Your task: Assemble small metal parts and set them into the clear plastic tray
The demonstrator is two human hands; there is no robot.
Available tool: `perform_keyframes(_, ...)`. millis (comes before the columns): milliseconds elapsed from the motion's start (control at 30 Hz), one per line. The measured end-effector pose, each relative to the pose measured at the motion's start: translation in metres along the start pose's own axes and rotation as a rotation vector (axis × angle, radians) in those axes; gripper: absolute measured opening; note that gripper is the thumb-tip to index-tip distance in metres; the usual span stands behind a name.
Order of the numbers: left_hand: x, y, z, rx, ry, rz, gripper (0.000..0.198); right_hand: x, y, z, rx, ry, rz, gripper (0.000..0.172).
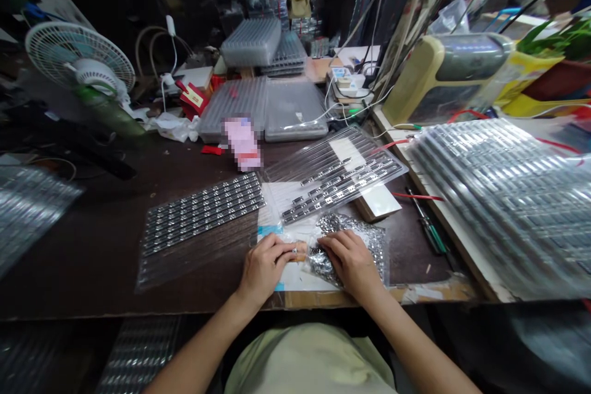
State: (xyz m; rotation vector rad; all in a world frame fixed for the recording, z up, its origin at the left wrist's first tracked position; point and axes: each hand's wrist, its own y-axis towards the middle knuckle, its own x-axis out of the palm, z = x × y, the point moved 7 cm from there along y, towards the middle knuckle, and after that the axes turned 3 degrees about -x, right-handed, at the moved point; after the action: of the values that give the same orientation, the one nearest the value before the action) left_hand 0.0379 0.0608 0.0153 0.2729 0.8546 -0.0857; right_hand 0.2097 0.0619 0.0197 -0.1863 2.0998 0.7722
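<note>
The fingers (282,247) of the left hand (262,266) are pinching together on a small metal part (294,250), which is sitting at the lower centre of the frame in the head view, just left of a small tan piece (301,252). The right hand (354,258) is resting to the right of it, its fingers curling over the left side of a heap of small metal parts (337,223); whether they are gripping one of these, I cannot tell. The heap is lying in clear plastic at the lower centre-right, partly covered by that hand.

At the centre-left of the frame, a filled ribbed tray (203,209) is holding dark and silver parts in close rows. Just above the hands, a clear ribbed tray (302,160) is slanting toward the upper right, its lower side carrying broken rows of similar parts. A white-topped block (379,202) is showing at that tray's lower right edge, and a green-handled screwdriver (433,233) is lying farther right on the dark brown desk (106,221). A stack of clear ribbed trays (489,197) is filling the right of the frame, while a fan (80,58) is standing at the upper left
</note>
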Motion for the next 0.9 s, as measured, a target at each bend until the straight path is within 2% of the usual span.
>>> perform_keyframes(167, 0.002, 0.000, 0.002, 0.014, 0.025, -0.007, 0.014, -0.005, 0.002, 0.001, 0.047, 0.034, 0.015, 0.019)
perform_keyframes(267, 0.000, -0.001, -0.004, -0.005, -0.050, 0.022, 0.014, -0.006, 0.006, -0.006, 0.076, 0.070, 0.029, 0.021)
perform_keyframes(367, -0.005, -0.001, -0.018, -0.080, -0.174, 0.098, 0.012, 0.005, 0.011, -0.014, 0.128, 0.119, -0.008, 0.014)
perform_keyframes(467, -0.009, -0.001, -0.029, -0.117, -0.233, 0.150, 0.013, 0.021, 0.016, -0.023, 0.148, 0.069, -0.068, 0.007)
perform_keyframes(600, -0.008, -0.001, -0.032, -0.120, -0.266, 0.157, 0.013, 0.032, 0.022, -0.033, 0.105, -0.031, -0.079, 0.007)
perform_keyframes(733, -0.008, -0.001, -0.030, -0.128, -0.269, 0.160, 0.013, 0.032, 0.020, -0.031, 0.082, -0.073, -0.112, 0.015)
perform_keyframes(900, -0.011, 0.003, -0.026, -0.146, -0.247, 0.139, 0.011, 0.019, 0.005, -0.023, -0.133, -0.181, -0.265, 0.035)
